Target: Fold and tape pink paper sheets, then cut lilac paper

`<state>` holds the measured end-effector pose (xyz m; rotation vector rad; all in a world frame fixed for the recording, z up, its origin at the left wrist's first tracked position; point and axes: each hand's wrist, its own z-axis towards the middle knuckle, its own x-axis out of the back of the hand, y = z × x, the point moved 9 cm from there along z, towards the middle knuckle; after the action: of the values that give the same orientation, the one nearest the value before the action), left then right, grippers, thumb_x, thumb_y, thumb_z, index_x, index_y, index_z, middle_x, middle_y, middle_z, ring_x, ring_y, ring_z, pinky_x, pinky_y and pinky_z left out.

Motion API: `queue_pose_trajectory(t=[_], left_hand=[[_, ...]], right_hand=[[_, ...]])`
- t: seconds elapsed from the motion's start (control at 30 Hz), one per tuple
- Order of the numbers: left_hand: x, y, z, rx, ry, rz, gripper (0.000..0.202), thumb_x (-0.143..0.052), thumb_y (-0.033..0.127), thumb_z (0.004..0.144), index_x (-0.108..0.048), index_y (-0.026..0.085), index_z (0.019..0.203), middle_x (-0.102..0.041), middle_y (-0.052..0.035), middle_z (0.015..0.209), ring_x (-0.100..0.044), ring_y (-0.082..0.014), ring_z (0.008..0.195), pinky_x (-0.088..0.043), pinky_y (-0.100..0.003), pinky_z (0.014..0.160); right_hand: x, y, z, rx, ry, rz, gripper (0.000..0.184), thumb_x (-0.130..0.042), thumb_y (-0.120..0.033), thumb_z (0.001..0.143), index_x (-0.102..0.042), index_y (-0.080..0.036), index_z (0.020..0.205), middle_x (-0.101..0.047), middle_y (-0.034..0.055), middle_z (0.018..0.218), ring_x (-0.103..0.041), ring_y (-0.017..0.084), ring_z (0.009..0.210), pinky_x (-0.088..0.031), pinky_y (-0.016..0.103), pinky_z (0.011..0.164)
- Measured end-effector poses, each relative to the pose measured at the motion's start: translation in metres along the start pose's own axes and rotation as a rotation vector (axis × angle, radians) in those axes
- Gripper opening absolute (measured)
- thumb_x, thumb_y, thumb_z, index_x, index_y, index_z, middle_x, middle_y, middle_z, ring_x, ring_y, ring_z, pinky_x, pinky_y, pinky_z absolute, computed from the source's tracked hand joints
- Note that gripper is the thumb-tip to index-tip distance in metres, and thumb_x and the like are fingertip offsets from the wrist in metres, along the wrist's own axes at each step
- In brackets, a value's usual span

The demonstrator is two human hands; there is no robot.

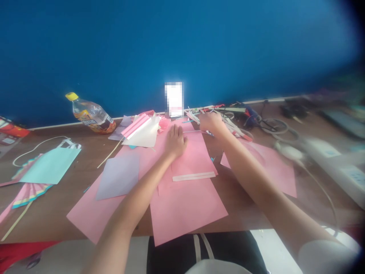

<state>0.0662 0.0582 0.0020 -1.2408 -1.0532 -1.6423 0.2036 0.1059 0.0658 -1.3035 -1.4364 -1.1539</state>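
Observation:
My left hand [175, 141] lies flat, fingers stretched out, on a pink paper sheet [188, 156] in the middle of the brown table [57, 213]. My right hand [211, 122] is closed at the far side of the table, pinching a thin stick [192, 131] that runs left towards my left hand. A pale folded strip [194, 176] lies on the pink sheet just below my left hand. More pink sheets [185, 209] spread towards the near edge.
A lavender sheet [118, 177] lies left of my arm. A folded white and pink paper [142, 131], a tipped plastic bottle [91, 114] and a light blue paper bag [51, 165] sit at the left. Scissors and cables [270, 123] clutter the far right.

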Motion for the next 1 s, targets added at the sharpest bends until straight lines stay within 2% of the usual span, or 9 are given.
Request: queue_pose_trajectory(t=[0.23, 0.53, 0.73, 0.9, 1.0], left_hand=[[0.0012, 0.0003, 0.0001, 0.001, -0.005, 0.022, 0.064, -0.028, 0.039, 0.098, -0.032, 0.0, 0.149, -0.03, -0.0211, 0.158, -0.02, -0.0311, 0.15, -0.02, -0.045, 0.122], [-0.0014, -0.0011, 0.0006, -0.005, 0.019, 0.016, 0.063, -0.03, 0.038, 0.098, -0.032, 0.001, 0.149, -0.029, -0.0221, 0.158, -0.021, -0.0321, 0.15, -0.023, -0.048, 0.12], [-0.0014, -0.0012, 0.0003, 0.002, -0.004, 0.009, 0.063, -0.029, 0.038, 0.098, -0.031, 0.002, 0.15, -0.027, -0.0217, 0.159, -0.019, -0.0334, 0.15, -0.021, -0.048, 0.121], [-0.0016, -0.001, 0.0, 0.005, -0.029, -0.015, 0.059, -0.031, 0.037, 0.099, -0.03, 0.015, 0.153, -0.024, -0.0166, 0.161, -0.017, -0.034, 0.15, -0.021, -0.051, 0.12], [-0.0019, -0.0018, 0.0004, 0.006, -0.049, -0.021, 0.059, -0.032, 0.037, 0.099, -0.029, 0.019, 0.154, -0.022, -0.016, 0.162, -0.016, -0.0343, 0.151, -0.021, -0.052, 0.119]], right_hand=[[-0.0008, -0.0002, 0.0002, -0.006, 0.007, 0.0, 0.052, -0.062, -0.011, 0.073, -0.063, -0.014, 0.124, -0.067, 0.0194, 0.12, -0.063, 0.031, 0.111, -0.048, 0.035, 0.085], [-0.0032, -0.0025, 0.0034, 0.004, 0.007, -0.014, 0.053, -0.062, -0.01, 0.072, -0.064, -0.014, 0.124, -0.068, 0.02, 0.116, -0.065, 0.031, 0.11, -0.049, 0.034, 0.083], [-0.0055, -0.0034, 0.0035, 0.0, -0.032, -0.028, 0.057, -0.064, -0.009, 0.068, -0.064, -0.014, 0.124, -0.068, 0.0193, 0.116, -0.065, 0.031, 0.109, -0.049, 0.033, 0.081], [-0.0052, -0.0028, 0.0044, 0.017, -0.022, -0.024, 0.057, -0.066, -0.011, 0.068, -0.063, -0.015, 0.125, -0.068, 0.0188, 0.116, -0.065, 0.03, 0.108, -0.049, 0.033, 0.081], [-0.0062, -0.0012, 0.0056, 0.023, -0.016, -0.014, 0.056, -0.066, -0.014, 0.069, -0.063, -0.014, 0.125, -0.068, 0.0189, 0.115, -0.065, 0.03, 0.108, -0.049, 0.033, 0.082]])
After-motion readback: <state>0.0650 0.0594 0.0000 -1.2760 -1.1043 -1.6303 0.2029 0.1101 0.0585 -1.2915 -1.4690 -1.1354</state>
